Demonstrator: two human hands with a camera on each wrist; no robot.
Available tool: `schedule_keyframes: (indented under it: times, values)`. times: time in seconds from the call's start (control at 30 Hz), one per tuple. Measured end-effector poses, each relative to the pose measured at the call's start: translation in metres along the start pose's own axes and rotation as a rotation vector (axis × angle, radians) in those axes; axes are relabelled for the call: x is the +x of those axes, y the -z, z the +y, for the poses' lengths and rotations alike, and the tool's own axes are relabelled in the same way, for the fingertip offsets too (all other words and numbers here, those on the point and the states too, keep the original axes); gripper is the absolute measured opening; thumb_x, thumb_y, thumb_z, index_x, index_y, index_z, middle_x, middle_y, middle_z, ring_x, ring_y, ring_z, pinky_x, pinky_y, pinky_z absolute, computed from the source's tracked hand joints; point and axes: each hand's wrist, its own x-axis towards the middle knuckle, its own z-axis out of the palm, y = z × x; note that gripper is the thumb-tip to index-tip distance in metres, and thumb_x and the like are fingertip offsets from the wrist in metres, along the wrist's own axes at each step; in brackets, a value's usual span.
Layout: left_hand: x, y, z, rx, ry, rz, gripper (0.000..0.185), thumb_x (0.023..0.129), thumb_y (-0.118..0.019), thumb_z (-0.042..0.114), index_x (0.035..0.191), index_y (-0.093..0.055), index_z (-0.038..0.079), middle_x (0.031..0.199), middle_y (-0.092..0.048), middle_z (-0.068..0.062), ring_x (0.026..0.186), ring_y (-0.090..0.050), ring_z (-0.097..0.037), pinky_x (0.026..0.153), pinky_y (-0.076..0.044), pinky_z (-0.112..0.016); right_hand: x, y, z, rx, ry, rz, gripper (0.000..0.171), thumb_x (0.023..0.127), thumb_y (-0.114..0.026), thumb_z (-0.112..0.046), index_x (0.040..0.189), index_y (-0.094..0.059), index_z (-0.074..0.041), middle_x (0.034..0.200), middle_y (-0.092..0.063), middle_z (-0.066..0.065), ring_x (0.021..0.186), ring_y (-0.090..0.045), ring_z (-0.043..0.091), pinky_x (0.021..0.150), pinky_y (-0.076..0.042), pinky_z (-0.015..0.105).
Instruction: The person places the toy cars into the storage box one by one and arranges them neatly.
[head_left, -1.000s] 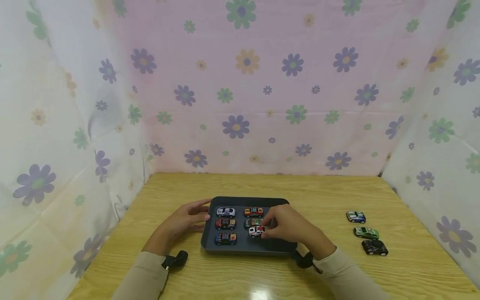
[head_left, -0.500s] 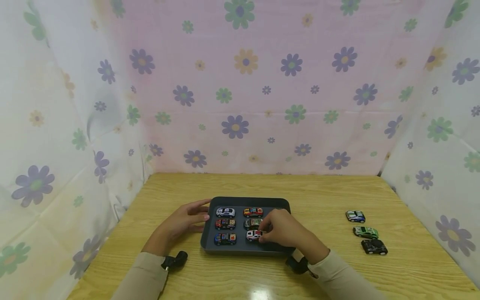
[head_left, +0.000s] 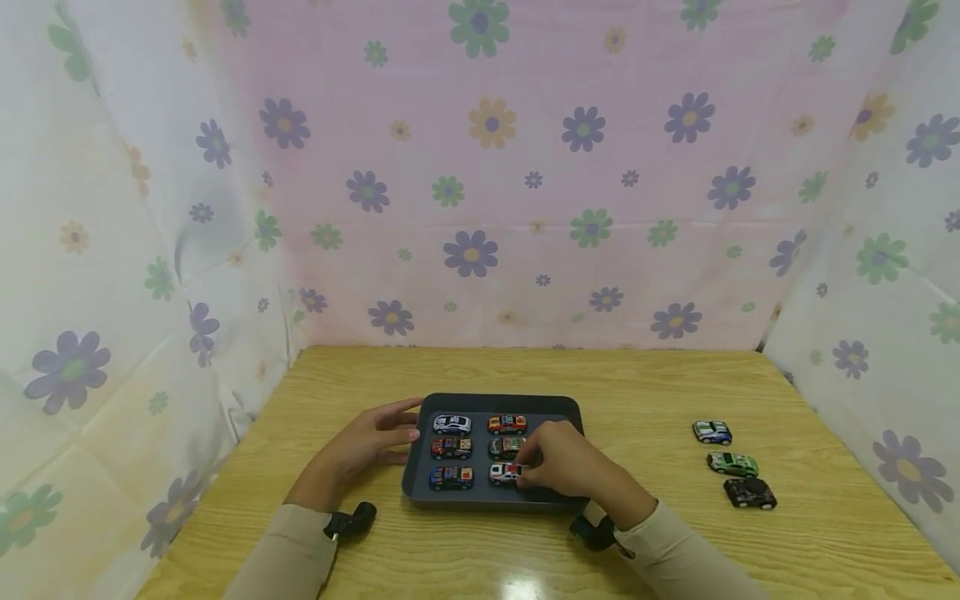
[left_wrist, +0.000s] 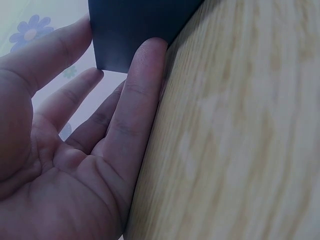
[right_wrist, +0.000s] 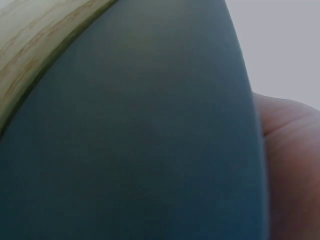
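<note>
Right hand (head_left: 562,462) pinches the white toy car (head_left: 504,473) by its sides, low on the dark tray (head_left: 417,483). Left hand (head_left: 367,442), fingers relaxed and spread, steadies the tray's rim. The car looks light, rigid, probably free-rolling: best gripped across the body.

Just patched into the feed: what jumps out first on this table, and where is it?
A dark tray sits at the near middle of the wooden table, with six toy cars in two columns. The right hand pinches the white car in the near spot of the right column, while the left hand rests straight-fingered against the tray's left edge. Three more cars line up off to the right on the table.
</note>
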Motion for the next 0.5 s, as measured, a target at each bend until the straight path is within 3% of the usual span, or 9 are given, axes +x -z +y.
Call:
schedule_keyframes:
  times: [0.5]
  values:
    - [-0.0007, -0.0008, 0.0016, 0.013, -0.006, 0.001, 0.071, 0.096, -0.076, 0.024, 0.159, -0.043, 0.024, 0.158, -0.044, -0.023, 0.128, -0.063, -0.032, 0.095, -0.061, -0.047, -0.0002, -0.0007, 0.0010, 0.000, 0.016, -0.012, 0.012, 0.085, -0.087, -0.020, 0.096, -0.083, -0.018, 0.087, -0.077, -0.012, 0.076, -0.068, 0.001, 0.069, -0.058, 0.026]
